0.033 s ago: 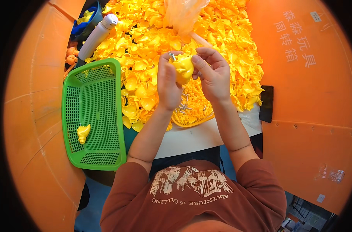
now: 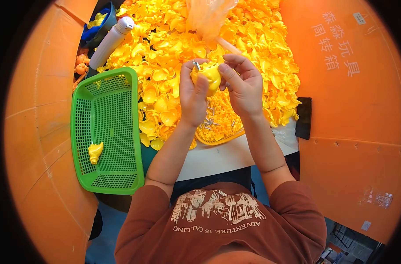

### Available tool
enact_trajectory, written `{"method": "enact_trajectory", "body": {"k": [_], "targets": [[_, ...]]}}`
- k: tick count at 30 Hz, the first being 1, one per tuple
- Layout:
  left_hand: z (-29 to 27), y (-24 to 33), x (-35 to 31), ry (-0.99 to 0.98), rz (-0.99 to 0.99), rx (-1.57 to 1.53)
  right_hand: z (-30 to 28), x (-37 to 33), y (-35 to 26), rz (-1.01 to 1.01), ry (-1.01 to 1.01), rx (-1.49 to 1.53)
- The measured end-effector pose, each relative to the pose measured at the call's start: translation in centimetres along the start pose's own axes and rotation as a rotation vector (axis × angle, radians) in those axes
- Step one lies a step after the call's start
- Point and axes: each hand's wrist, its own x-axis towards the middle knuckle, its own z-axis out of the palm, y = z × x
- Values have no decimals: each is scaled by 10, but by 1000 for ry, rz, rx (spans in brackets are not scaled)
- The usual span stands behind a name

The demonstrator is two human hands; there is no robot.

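Note:
My left hand [image 2: 193, 94] grips a glossy yellow hollow plastic toy part [image 2: 212, 78], its thumb pressed on the near side. A small silver metal pin [image 2: 196, 65] stands out at the part's upper left, by the left fingertips. My right hand [image 2: 242, 86] pinches the part's right edge between thumb and curled fingers; whatever else those fingers hold is hidden. Below the hands sits a shallow yellow basket [image 2: 218, 141] of small yellow pieces, with several silver pins [image 2: 208, 122] on top. Loose yellow shell pieces [image 2: 158, 90] spread in a heap around and beyond both hands.
At left stands a green mesh basket [image 2: 140, 132] with one yellow part [image 2: 95, 153] inside. Behind it are a white bottle [image 2: 111, 42], orange figures [image 2: 81, 66] and a blue bowl [image 2: 104, 31]. A clear bag [image 2: 209, 17] lies on the heap. A black phone [image 2: 303, 118] borders orange panels [image 2: 341, 101].
My left thumb has come up against the near side of the yellow toy part, which has turned slightly. My right hand stays nearly where it was.

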Motion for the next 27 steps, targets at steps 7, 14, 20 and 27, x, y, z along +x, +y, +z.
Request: {"method": "enact_trajectory", "body": {"k": [7,14,20,27], "targets": [[5,-4,-5,-35,200,283,-2,-7,-6,-67,-21,-45],[6,-6,-7,-45,251,301,-1,-12,-15,-111,-31,-117],[0,-9,-6,-109,251,298,-2,-10,-17,-103,-54,-97],[3,-6,-7,-98,239,289,-1,-8,-17,-82,-75,-82]]}}
